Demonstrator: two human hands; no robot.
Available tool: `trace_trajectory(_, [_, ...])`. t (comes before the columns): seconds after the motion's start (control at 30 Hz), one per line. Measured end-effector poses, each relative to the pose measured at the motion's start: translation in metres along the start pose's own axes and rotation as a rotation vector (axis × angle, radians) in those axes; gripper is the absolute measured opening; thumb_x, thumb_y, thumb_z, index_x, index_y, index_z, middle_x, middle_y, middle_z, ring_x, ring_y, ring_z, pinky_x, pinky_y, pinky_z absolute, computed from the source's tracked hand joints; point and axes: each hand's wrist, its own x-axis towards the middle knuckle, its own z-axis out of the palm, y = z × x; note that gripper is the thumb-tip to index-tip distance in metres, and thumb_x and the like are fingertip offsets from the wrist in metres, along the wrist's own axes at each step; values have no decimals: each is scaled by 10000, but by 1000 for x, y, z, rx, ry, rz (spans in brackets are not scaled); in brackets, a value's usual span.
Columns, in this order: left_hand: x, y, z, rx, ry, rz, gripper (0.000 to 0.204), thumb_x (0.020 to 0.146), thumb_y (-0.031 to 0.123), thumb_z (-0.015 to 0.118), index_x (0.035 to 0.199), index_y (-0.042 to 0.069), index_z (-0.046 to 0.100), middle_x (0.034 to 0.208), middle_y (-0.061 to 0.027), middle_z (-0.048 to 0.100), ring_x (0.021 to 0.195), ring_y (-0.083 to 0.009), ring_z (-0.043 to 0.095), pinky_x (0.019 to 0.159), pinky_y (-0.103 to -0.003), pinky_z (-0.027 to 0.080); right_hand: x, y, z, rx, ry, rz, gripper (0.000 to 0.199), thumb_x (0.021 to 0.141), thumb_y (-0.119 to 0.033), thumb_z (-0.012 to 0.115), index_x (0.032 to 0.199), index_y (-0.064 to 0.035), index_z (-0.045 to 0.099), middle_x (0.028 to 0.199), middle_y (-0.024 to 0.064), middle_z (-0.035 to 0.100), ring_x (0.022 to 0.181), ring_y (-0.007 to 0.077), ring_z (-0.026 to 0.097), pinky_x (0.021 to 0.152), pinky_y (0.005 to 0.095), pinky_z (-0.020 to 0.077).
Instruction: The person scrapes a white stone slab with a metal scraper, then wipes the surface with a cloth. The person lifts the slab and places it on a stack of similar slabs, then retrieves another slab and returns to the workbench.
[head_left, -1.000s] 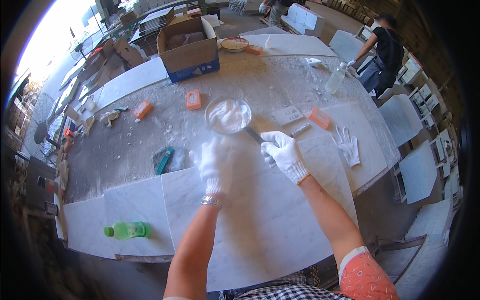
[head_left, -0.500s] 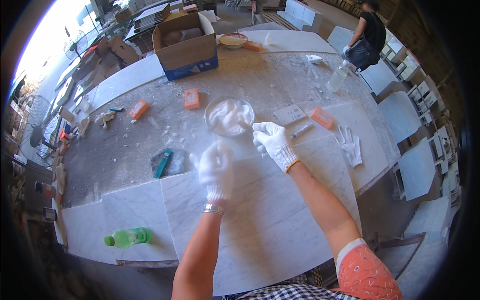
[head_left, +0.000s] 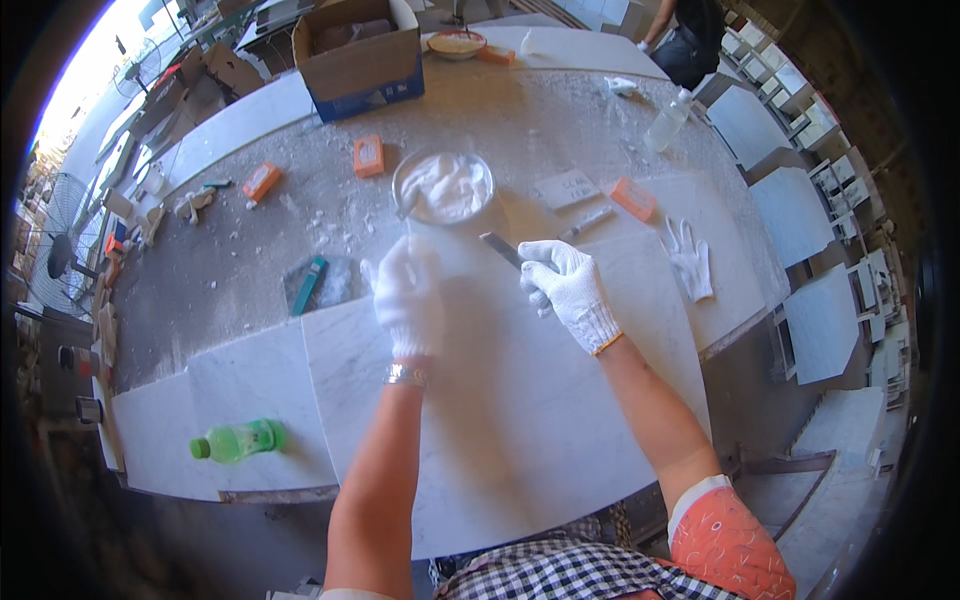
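Observation:
My right hand [head_left: 562, 285], in a white knit glove, is closed around a narrow, dark, flat scraper blade [head_left: 501, 250], which points up and left over the marble slab. My left hand [head_left: 407, 290], also gloved, is blurred by motion. Its fingers look curled, and a thin, smeared shape rises from them to the near-left rim of a round bowl; what it is I cannot make out. That clear bowl [head_left: 488, 200] holds thick white paste [head_left: 445, 188] and stands just beyond my hands. Under both hands lies a white, grey-veined marble slab [head_left: 520, 400].
Orange boxes [head_left: 368, 157], a spare glove [head_left: 688, 260], a syringe-like tube [head_left: 585, 225] and a teal cutter [head_left: 308, 285] lie around. A green bottle [head_left: 238, 441] lies near left; a clear bottle [head_left: 668, 122] and cardboard box [head_left: 358, 65] stand farther back. Another person [head_left: 690, 45] is far right.
My right hand has drawn the scraper away from the bowl, back and slightly right. My left hand is nearer the bowl's left rim. The whole view has shifted slightly.

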Motion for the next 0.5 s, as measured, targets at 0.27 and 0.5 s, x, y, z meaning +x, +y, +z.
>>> trace_trajectory(0.27, [-44,1,-53,-353,-110,-121,338,1025,115,711,1349,36,655,1295,-76,708,1136,-145,642,1008,-307,512,-84,34,-18,-51,-26,143,304,1000,-60,678,1297,8,670,904,35,705,671,53,602,567,233,512])
trace_trajectory(0.5, [-123,-4,-138,-283,-204,-176,448,942,-81,659,1377,20,629,1289,-115,722,1248,-208,652,1285,-470,280,-113,49,-27,-111,-52,103,305,997,-42,676,1298,5,672,895,30,697,672,32,585,573,214,499])
